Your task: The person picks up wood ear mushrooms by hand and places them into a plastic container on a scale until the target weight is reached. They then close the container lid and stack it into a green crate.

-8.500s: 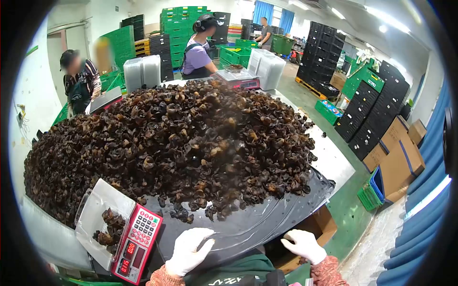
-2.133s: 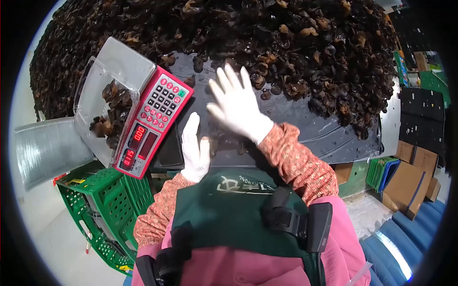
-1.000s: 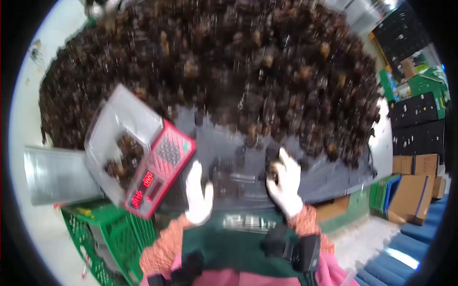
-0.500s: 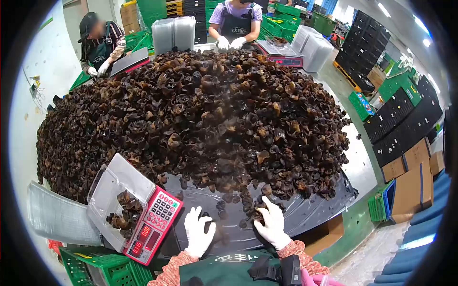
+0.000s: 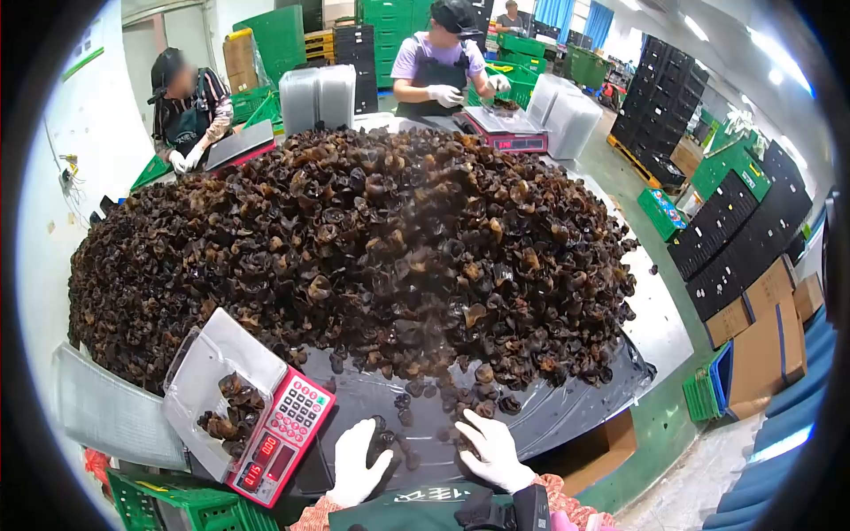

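A large heap of dark brown wood ear mushrooms (image 5: 372,257) covers most of the table, with loose pieces trailing down onto the black plastic sheet (image 5: 522,420). My left hand (image 5: 359,465), in a white glove, is low on the sheet with thumb and fingers apart beside a few wood ear pieces (image 5: 382,435). Opposite it, my gloved right hand (image 5: 496,453) has its fingers spread, the tips at the edge of the trailing pieces. A red and white scale (image 5: 282,434) stands to the left, carrying a clear tray (image 5: 199,389) with wood ears in it.
Stacked clear trays (image 5: 115,407) lie at the left, above a green crate (image 5: 195,504). Across the heap, two people in aprons and white gloves work near another scale (image 5: 509,142) and tray stacks (image 5: 319,99). Cardboard boxes (image 5: 761,363) stand at the right.
Both hands have drawn down toward my body, and wood ear pieces now lie beside my left fingers. The person across has moved their hands apart, one toward the far scale. The view has tilted up slightly.
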{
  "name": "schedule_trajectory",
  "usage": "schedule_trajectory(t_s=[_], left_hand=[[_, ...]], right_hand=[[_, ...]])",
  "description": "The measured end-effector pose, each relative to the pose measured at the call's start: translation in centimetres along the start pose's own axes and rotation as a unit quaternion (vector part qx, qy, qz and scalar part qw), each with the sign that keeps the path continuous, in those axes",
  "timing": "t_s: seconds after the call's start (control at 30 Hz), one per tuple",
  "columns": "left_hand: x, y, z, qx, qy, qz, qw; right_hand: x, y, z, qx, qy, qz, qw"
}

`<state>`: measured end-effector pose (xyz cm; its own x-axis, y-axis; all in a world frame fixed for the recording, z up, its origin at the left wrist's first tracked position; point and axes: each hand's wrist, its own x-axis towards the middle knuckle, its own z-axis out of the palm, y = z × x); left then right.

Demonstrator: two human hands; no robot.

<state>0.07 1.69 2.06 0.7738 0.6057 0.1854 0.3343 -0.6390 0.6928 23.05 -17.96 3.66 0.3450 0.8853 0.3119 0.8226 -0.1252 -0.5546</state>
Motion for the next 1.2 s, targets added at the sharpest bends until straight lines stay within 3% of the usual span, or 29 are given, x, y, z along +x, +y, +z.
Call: schedule_trajectory(t_s=[0.13,0.23,0.4,0.5,0.57,0.73,1.03,1.2], left_hand=[[-0.8,0.2,-1.2,0.008,0.002,-0.01,1.0],[-2.2,-0.8,-1.2,0.013,-0.02,-0.034,0.999],[-4.3,-1.7,0.2,-0.003,-0.032,-0.052,0.998],[-4.1,-0.7,0.3,0.007,0.008,0.016,1.0],[-4.1,-0.7,0.1,0.008,-0.001,0.006,1.0],[-4.5,-0.7,0.2,0.011,-0.012,-0.03,0.999],[-4.9,-1.4,0.3,-0.018,-0.028,-0.068,0.997],[-5.1,-0.4,-2.1,0.039,0.006,0.004,0.999]], right_hand=[[-0.7,1.1,0.5,-0.088,0.08,0.036,0.992],[-1.4,1.0,0.5,-0.119,0.071,0.066,0.988],[-1.9,-0.3,2.1,-0.037,0.053,0.003,0.998],[-2.1,-0.6,4.0,0.022,0.01,-0.037,0.999],[-2.7,0.7,5.5,0.084,-0.016,-0.053,0.995],[-2.2,-0.1,4.2,0.008,0.0,0.0,1.0],[0.4,-1.0,3.3,-0.009,0.024,-0.013,1.0],[2.4,-1.1,2.5,0.021,0.024,-0.005,0.999]])
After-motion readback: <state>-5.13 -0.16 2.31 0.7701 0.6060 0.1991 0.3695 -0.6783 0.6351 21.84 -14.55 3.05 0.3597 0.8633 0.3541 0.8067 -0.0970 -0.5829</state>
